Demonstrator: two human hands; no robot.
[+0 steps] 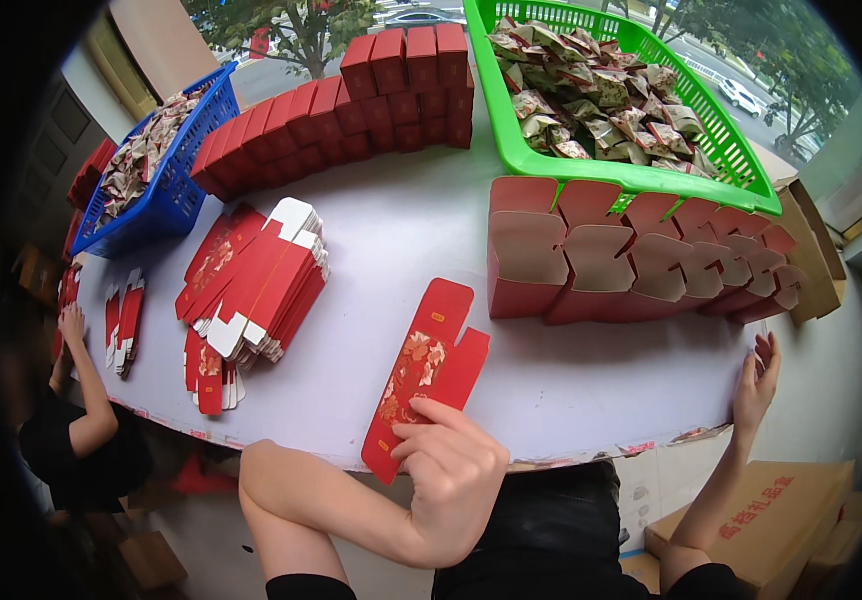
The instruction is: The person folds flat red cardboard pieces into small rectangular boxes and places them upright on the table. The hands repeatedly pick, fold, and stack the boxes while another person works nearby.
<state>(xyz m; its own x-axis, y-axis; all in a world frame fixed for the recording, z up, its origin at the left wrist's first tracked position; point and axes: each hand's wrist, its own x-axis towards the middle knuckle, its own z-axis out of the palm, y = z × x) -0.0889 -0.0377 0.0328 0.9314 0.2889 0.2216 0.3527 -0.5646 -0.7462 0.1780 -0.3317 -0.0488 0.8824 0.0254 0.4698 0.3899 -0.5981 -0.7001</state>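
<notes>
In front of me my left hand [451, 470] pinches the lower end of a flat, folded red carton [416, 370] with a white-and-gold flower print. The carton lies tilted over the table, its top flap pointing away from me. My right hand [757, 385] is at the right table edge, fingers apart and nothing in them. Just beyond it stands the near end of several red boxes [571, 270] set upright in rows, their tops open and pale inside.
A messy stack of flat red cartons [276, 280] lies left of centre. Closed red boxes [321, 125] are stacked at the back. Small packets fill a green basket [516, 150] and a blue basket [156, 220]. Another person's hand [71, 325] works at far left; a cardboard box [771, 520] stands below right.
</notes>
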